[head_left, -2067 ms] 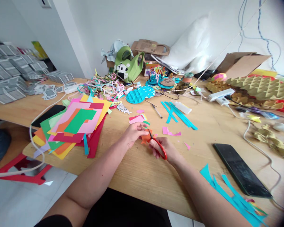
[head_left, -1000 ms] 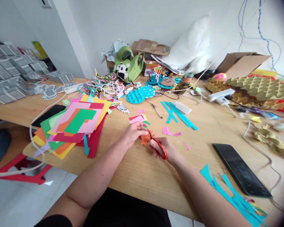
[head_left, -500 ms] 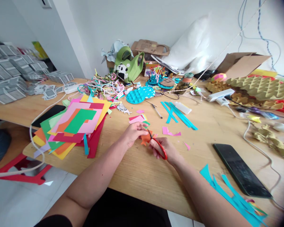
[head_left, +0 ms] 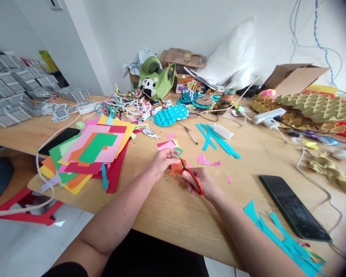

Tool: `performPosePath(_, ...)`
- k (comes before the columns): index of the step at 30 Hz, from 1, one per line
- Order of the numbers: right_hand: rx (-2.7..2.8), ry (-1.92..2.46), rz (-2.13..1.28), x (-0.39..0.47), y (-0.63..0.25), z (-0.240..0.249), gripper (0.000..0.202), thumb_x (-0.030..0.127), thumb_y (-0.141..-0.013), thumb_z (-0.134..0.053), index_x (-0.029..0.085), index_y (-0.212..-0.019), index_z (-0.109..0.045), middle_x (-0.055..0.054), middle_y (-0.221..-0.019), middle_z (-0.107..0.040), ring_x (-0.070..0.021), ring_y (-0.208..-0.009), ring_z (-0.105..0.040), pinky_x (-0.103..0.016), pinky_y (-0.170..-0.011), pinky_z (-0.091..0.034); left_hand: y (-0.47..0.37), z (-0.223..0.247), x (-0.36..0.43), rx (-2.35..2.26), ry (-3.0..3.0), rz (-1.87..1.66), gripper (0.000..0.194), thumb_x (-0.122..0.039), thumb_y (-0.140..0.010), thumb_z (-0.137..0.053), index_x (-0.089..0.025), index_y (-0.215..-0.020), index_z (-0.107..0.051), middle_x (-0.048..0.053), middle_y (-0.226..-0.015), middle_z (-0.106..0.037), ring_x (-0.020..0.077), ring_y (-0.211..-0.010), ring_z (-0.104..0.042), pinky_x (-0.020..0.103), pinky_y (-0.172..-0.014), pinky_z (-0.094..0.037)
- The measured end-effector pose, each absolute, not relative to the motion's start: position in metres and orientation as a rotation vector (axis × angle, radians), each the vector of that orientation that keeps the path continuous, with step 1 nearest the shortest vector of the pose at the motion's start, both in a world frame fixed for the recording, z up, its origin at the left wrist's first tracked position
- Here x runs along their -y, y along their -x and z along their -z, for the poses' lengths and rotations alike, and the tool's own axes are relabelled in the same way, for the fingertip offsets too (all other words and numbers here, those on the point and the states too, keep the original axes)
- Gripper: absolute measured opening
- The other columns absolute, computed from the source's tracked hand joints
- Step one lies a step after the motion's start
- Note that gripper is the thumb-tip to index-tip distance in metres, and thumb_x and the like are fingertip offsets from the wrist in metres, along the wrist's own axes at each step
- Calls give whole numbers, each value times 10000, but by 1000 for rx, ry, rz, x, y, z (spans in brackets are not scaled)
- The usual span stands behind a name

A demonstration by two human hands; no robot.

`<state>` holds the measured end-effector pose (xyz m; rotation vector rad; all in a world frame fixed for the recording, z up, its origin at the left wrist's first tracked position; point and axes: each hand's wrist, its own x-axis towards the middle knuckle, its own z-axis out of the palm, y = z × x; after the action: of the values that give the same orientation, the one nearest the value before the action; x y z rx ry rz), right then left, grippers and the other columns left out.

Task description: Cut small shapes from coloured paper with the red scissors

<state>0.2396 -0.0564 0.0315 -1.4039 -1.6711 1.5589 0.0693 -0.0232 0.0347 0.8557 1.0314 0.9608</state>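
Near the middle of the wooden table [head_left: 167, 207], my left hand [head_left: 163, 161] pinches a small piece of orange paper [head_left: 176, 167]. My right hand [head_left: 200, 181] grips red-handled scissors [head_left: 196, 182], whose dark blades touch the orange paper. Just beyond my fingers lie small pink, red and green paper pieces [head_left: 166, 145]. Pink scraps [head_left: 209, 161] are scattered to the right of the blades. A stack of coloured paper sheets [head_left: 95, 150] sits to the left of my hands.
A black phone [head_left: 295, 207] and blue paper strips [head_left: 285, 238] lie at the right. Farther back are more blue strips [head_left: 219, 140], a pen [head_left: 191, 136], a green bag [head_left: 158, 79] and egg trays [head_left: 311, 107]. A white cable [head_left: 39, 154] crosses the left side.
The orange paper has turned and shifted slightly left between my fingers. Both hands keep nearly the same place, and the scissors have barely moved.
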Motion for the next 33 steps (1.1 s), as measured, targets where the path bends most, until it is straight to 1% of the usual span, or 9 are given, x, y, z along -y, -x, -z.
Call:
performPosePath(5,1659,1400,-1555,57,-239,-33,527,645,-726,-602,156,-542,-539,11,-373,-509,-78,-313,-433,-184,-338,-275,-69,-35,23,-1037,-873,-969,344,-121,-630,-694,-142,-963,-608,11,-729,-631,114,-648,-595,218,-581,-410)
performPosePath(10,1650,1382,-1571,58,-239,-34,536,665,-713,-598,155,-559,-541,-2,-410,-541,-90,-339,-472,-184,-342,-277,-69,-37,24,-1021,-875,-968,355,-116,-621,-697,-135,-964,-608,2,-723,-617,118,-657,-599,234,-604,-426)
performPosePath(18,1659,1377,-1567,58,-239,-32,575,706,-726,-550,148,-585,-558,-3,-414,-537,-84,-333,-460,-186,-345,-272,-69,-37,24,-1019,-880,-969,352,-95,-633,-676,-128,-976,-606,6,-723,-618,117,-653,-600,229,-593,-417)
performPosePath(27,1655,1358,-1557,59,-238,-37,606,741,-707,-535,144,-604,-567,-13,-433,-559,-89,-340,-476,-189,-346,-284,-69,-32,23,-1005,-868,-967,377,-145,-621,-738,-140,-973,-605,12,-732,-635,103,-620,-589,210,-563,-408)
performPosePath(33,1659,1356,-1558,59,-237,-38,582,719,-705,-560,150,-583,-557,-4,-414,-538,-87,-335,-463,-188,-343,-271,-69,-31,22,-981,-878,-984,359,-109,-616,-706,-124,-960,-604,7,-712,-623,112,-632,-598,221,-580,-419)
